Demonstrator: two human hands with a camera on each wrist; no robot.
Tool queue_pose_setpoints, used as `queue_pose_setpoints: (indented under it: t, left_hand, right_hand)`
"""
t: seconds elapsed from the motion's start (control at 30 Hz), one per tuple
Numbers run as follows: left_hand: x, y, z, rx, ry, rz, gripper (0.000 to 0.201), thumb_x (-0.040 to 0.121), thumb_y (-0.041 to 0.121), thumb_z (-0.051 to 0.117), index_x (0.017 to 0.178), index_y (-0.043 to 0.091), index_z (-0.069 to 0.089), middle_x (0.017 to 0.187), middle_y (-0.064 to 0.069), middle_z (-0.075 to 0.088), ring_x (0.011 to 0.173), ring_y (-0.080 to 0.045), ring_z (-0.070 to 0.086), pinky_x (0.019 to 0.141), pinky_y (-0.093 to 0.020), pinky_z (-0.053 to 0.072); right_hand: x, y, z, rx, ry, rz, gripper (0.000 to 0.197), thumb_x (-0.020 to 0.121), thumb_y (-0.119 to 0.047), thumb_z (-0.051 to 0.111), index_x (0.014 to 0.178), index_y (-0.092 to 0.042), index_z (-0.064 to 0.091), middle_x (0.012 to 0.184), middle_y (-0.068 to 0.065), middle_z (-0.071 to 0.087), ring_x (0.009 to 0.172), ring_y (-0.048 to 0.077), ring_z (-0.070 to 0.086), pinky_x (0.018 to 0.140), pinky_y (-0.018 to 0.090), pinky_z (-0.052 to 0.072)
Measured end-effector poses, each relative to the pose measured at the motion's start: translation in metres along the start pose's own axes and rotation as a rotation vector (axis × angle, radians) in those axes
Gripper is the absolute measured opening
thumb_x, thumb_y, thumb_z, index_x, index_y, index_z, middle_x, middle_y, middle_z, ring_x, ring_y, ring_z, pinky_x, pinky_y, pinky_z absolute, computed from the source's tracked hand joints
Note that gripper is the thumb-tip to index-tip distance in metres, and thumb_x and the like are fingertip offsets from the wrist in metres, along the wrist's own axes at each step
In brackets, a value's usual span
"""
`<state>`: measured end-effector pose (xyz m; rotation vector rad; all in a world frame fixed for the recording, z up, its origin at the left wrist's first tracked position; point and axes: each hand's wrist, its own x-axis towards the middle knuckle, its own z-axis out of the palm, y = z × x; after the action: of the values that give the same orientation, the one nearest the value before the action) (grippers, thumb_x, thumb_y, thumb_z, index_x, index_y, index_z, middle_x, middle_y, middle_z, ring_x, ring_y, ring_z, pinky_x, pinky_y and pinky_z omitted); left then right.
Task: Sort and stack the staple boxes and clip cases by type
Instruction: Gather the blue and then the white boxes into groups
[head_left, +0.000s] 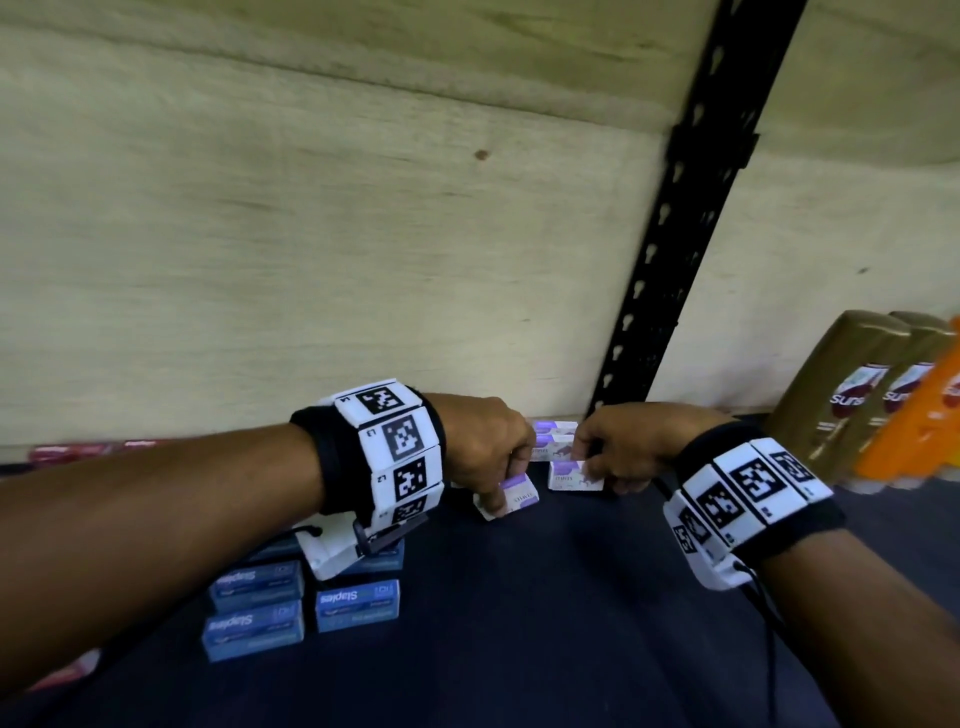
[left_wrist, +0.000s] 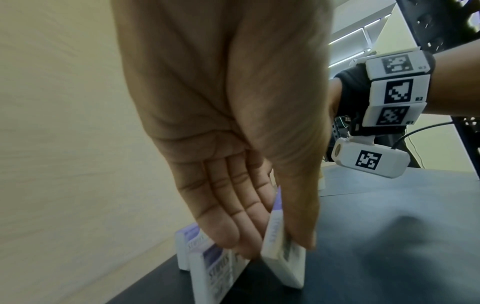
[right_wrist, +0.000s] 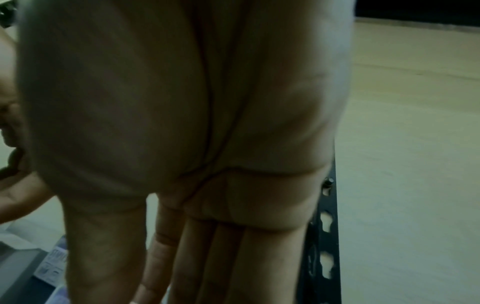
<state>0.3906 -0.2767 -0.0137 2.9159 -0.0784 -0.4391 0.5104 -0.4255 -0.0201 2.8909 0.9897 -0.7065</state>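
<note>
My left hand (head_left: 500, 491) pinches a tilted white-and-purple staple box (head_left: 514, 500) between thumb and fingers; the left wrist view shows that box (left_wrist: 284, 257) with one edge on the dark shelf. My right hand (head_left: 592, 467) grips a second white-and-purple box (head_left: 569, 475) just to the right. Behind both hands stands a small stack of the same boxes (head_left: 553, 439). Two more of them (left_wrist: 215, 267) stand upright beside the left fingers. Blue staple boxes (head_left: 254, 590) lie grouped at the front left, one of them (head_left: 358, 605) a little apart. In the right wrist view the palm hides most of the held box (right_wrist: 52, 265).
A black slotted upright (head_left: 675, 260) rises behind the right hand against the pale wooden back panel (head_left: 311, 234). Gold bottles (head_left: 852, 395) and an orange one (head_left: 914, 431) stand at the right. Red packs (head_left: 78, 452) lie far left. The dark shelf surface (head_left: 545, 623) lies bare in the middle.
</note>
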Motion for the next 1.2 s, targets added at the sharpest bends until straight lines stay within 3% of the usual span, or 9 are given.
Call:
queue_pose_setpoints:
  t: [0.17,0.27,0.33,0.47,0.63,0.77,0.93,1.07,1.2]
  left_hand:
    - [-0.004,0.002,-0.005,0.006,0.002,0.039,0.049,0.087,0.026,0.071,0.127,0.032,0.043,0.085,0.007,0.062,0.077,-0.016,0.06,0.061,-0.025,0.043]
    - [-0.009,0.002,-0.009,-0.047,-0.067,0.052,0.026,0.092,0.022,0.062,0.115,0.03,0.052,0.078,0.007,0.061,0.072,-0.015,0.065,0.058,-0.022,0.046]
    - [-0.01,0.002,-0.008,-0.065,-0.095,0.033,0.015,0.093,0.025,0.06,0.108,0.026,0.061,0.079,0.01,0.065,0.072,-0.011,0.066,0.065,-0.021,0.05]
    - [-0.012,0.002,-0.001,-0.056,-0.15,-0.019,0.022,0.092,0.038,0.06,0.111,0.028,0.065,0.095,0.003,0.073,0.086,-0.011,0.069,0.077,-0.023,0.052]
    - [-0.016,-0.008,0.005,0.052,-0.147,-0.005,0.027,0.089,0.023,0.064,0.116,0.027,0.062,0.09,0.009,0.069,0.089,-0.012,0.063,0.089,-0.032,0.053]
    - [-0.015,-0.017,0.006,0.095,-0.087,-0.05,0.012,0.088,0.032,0.068,0.095,0.025,0.061,0.074,0.01,0.064,0.083,-0.015,0.065,0.067,-0.027,0.048]
    - [-0.01,-0.021,0.007,0.067,-0.033,-0.098,0.017,0.088,0.036,0.069,0.083,0.023,0.06,0.06,0.011,0.062,0.076,-0.016,0.07,0.064,-0.024,0.045]
    - [-0.005,-0.018,0.008,0.021,-0.036,-0.106,0.017,0.089,0.033,0.068,0.091,0.017,0.064,0.054,0.01,0.062,0.066,-0.012,0.066,0.059,-0.022,0.044]
    - [-0.004,-0.015,0.007,-0.044,-0.038,-0.127,0.023,0.089,0.032,0.07,0.099,0.012,0.067,0.06,0.008,0.067,0.058,-0.01,0.065,0.058,-0.022,0.046]
  right_hand:
    - [-0.003,-0.003,-0.001,-0.046,0.008,-0.003,0.004,0.096,-0.025,0.062,0.1,-0.024,0.062,0.079,0.004,0.071,0.071,0.02,0.071,0.081,0.036,0.061]
    - [-0.002,-0.004,0.0,-0.064,0.01,0.001,0.003,0.096,-0.025,0.062,0.094,-0.027,0.06,0.074,0.0,0.069,0.069,0.018,0.069,0.081,0.036,0.061]
    - [-0.001,-0.004,0.0,-0.068,0.009,0.001,0.002,0.096,-0.026,0.063,0.095,-0.027,0.061,0.078,0.003,0.071,0.07,0.019,0.07,0.081,0.037,0.061]
    - [-0.004,-0.005,0.0,-0.094,0.016,-0.018,0.008,0.094,-0.028,0.064,0.088,-0.029,0.06,0.077,0.001,0.072,0.067,0.017,0.07,0.079,0.035,0.062]
    - [-0.009,-0.01,0.001,-0.066,0.029,-0.032,0.009,0.096,-0.026,0.063,0.087,-0.027,0.059,0.066,-0.007,0.061,0.059,0.017,0.065,0.075,0.033,0.059]
    - [-0.008,-0.01,0.002,-0.075,0.04,-0.038,0.003,0.097,-0.025,0.061,0.099,-0.022,0.06,0.059,-0.007,0.06,0.058,0.018,0.064,0.075,0.034,0.06]
    - [-0.007,-0.011,0.002,-0.072,0.039,-0.034,0.002,0.098,-0.022,0.059,0.099,-0.021,0.058,0.059,-0.005,0.063,0.058,0.018,0.064,0.075,0.035,0.06]
    - [-0.007,-0.01,0.001,-0.077,0.041,-0.037,0.003,0.098,-0.022,0.058,0.099,-0.022,0.055,0.065,-0.002,0.063,0.059,0.019,0.064,0.074,0.036,0.06]
    - [-0.006,-0.01,0.003,-0.075,0.045,-0.029,0.005,0.098,-0.022,0.057,0.1,-0.024,0.053,0.068,0.0,0.064,0.056,0.018,0.064,0.074,0.035,0.06]
